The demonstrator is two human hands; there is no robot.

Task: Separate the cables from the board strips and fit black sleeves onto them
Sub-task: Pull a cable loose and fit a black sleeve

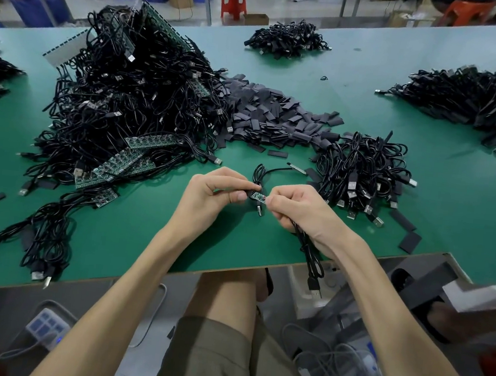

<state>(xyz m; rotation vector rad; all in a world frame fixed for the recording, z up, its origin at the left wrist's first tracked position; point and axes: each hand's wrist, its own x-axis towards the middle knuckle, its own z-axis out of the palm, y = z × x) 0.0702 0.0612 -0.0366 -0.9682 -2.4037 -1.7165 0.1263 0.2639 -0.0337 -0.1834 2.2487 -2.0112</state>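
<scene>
Just inside the near edge of the green tabletop (143, 238), both hands pinch one small board piece (259, 197). The left hand (219, 189) has its dark end and the right hand (296, 211) the other, with a thin black cable (310, 255) trailing from the right palm over the edge. The piece looks light and brittle, and the cable limp. I'd hold it by the board's edges, never the joint.
</scene>
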